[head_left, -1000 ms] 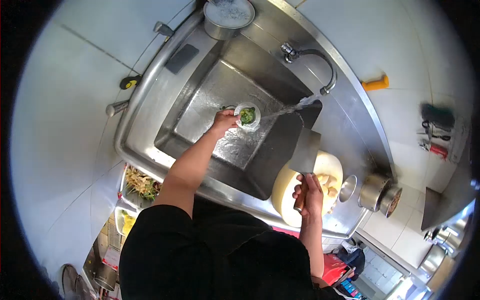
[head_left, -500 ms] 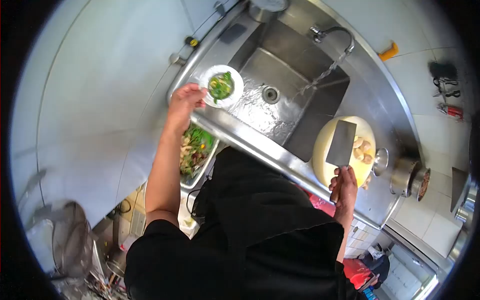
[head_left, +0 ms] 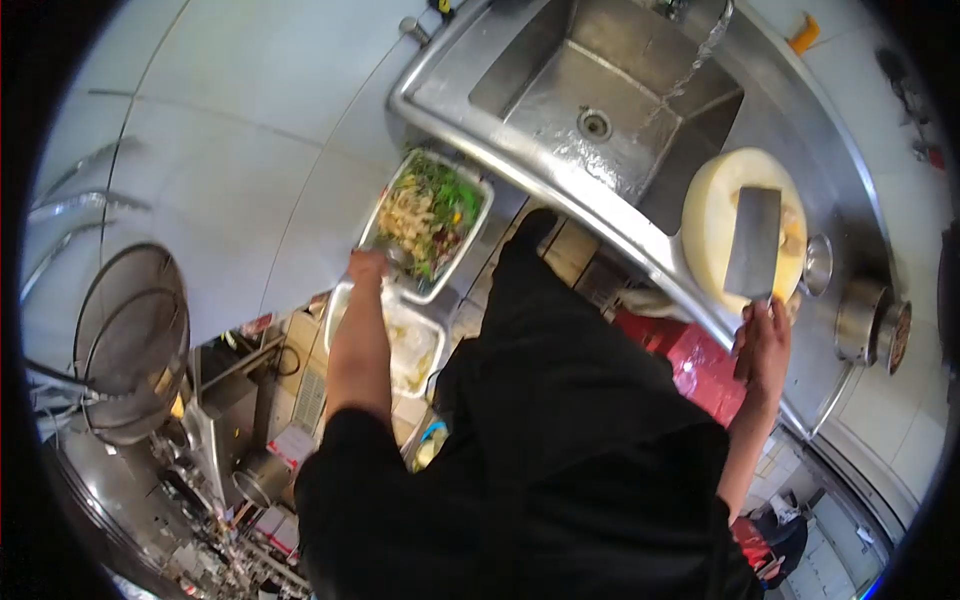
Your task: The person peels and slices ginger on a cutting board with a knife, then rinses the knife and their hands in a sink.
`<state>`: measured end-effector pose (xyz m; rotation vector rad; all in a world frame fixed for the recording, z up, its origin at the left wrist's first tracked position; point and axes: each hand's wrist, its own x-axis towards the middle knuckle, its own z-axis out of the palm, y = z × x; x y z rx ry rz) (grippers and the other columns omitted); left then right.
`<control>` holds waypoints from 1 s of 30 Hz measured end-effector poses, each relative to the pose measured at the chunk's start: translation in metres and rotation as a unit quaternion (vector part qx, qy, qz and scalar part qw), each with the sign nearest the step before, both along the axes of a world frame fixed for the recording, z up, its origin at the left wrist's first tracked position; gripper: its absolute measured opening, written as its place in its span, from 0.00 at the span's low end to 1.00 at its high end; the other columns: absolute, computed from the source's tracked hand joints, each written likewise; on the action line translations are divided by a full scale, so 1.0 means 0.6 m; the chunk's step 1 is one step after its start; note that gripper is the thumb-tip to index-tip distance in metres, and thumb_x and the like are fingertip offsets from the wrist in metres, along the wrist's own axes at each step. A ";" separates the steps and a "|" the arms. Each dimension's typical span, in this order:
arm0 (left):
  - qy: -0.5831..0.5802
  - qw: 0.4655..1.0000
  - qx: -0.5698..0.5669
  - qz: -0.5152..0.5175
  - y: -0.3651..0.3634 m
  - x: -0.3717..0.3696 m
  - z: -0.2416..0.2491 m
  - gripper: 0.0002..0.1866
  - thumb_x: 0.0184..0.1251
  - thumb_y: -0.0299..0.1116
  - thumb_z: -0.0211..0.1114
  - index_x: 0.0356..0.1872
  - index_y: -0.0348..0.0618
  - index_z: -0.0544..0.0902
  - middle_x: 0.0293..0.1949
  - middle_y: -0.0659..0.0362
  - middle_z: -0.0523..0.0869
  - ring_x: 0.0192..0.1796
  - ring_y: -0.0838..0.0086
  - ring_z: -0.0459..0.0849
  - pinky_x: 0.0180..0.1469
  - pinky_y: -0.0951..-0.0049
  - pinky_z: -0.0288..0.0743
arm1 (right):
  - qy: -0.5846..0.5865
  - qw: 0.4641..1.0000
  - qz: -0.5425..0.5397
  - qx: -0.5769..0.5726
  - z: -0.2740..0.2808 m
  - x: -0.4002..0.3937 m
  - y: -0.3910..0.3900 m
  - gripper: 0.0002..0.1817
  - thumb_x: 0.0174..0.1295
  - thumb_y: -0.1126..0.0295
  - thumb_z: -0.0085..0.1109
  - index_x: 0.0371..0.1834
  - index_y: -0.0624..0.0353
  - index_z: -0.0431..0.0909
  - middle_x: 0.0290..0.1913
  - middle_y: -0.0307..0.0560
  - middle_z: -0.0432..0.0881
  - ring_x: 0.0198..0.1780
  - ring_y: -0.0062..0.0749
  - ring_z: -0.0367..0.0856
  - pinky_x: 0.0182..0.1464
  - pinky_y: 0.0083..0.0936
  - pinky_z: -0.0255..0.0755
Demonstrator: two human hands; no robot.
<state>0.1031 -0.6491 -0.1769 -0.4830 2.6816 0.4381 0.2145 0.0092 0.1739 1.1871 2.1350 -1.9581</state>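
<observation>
My right hand (head_left: 765, 342) is closed round the handle of a cleaver (head_left: 754, 240). The broad blade lies over a thick round cutting board (head_left: 712, 235), partly covering pale pieces on it. Lower down, my left hand (head_left: 368, 264) is at the near left edge of a white bin (head_left: 462, 252) full of food scraps (head_left: 425, 215), greens and pale bits. A greyish rounded shape beside the fingers looks like the tipped bowl (head_left: 398, 257); the hand hides much of it.
Water runs into the steel sink (head_left: 600, 85). Right of the board stand a small metal bowl (head_left: 818, 266) and a steel pot (head_left: 858, 320). A second white bin (head_left: 405, 345) sits below the scrap bin, and a red container (head_left: 690, 365) is under the counter.
My left hand has moved from the sink's left corner down to the scrap bin, taking the white bowl of greens off the rim. The view shifted; the cleaver stays over the board.
</observation>
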 end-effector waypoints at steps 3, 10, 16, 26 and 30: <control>-0.011 0.998 -0.053 0.031 -0.023 0.019 -0.028 0.12 0.61 0.38 0.62 0.33 0.48 0.92 0.33 0.54 0.93 0.35 0.55 0.91 0.43 0.60 0.82 | 0.044 0.999 0.009 0.021 0.012 0.000 0.007 0.11 0.79 0.65 0.54 0.58 0.56 0.72 0.35 0.38 0.76 0.21 0.18 0.71 0.18 0.16 0.65; 0.153 0.821 0.437 0.335 0.011 -0.036 0.235 0.07 0.66 0.25 0.74 0.39 0.39 0.82 0.28 0.63 0.85 0.28 0.79 0.82 0.34 0.79 0.76 | 0.097 0.994 -0.045 0.016 0.020 0.021 -0.008 0.12 0.80 0.66 0.54 0.61 0.55 0.72 0.36 0.39 0.76 0.21 0.18 0.71 0.19 0.16 0.64; 0.274 0.735 0.580 0.220 0.038 -0.053 0.367 0.04 0.70 0.25 0.71 0.40 0.42 0.84 0.27 0.65 0.84 0.28 0.81 0.78 0.33 0.79 0.71 | 0.102 0.994 -0.009 0.034 0.029 0.027 -0.005 0.15 0.80 0.64 0.54 0.64 0.55 0.72 0.37 0.37 0.76 0.21 0.15 0.70 0.17 0.15 0.63; 0.276 0.930 0.123 0.210 0.012 -0.031 0.162 0.06 0.64 0.29 0.72 0.37 0.39 0.85 0.31 0.54 0.89 0.29 0.72 0.87 0.34 0.71 0.79 | 0.103 0.994 -0.020 0.042 0.025 0.002 -0.012 0.13 0.79 0.64 0.54 0.62 0.54 0.71 0.36 0.35 0.76 0.21 0.13 0.70 0.16 0.15 0.63; 0.274 0.852 0.380 0.235 0.020 -0.049 0.224 0.08 0.71 0.29 0.70 0.36 0.38 0.79 0.26 0.61 0.84 0.25 0.81 0.79 0.27 0.76 0.72 | 0.097 0.994 -0.023 0.039 0.028 -0.001 -0.024 0.14 0.79 0.64 0.54 0.62 0.54 0.71 0.36 0.37 0.76 0.22 0.15 0.71 0.18 0.15 0.64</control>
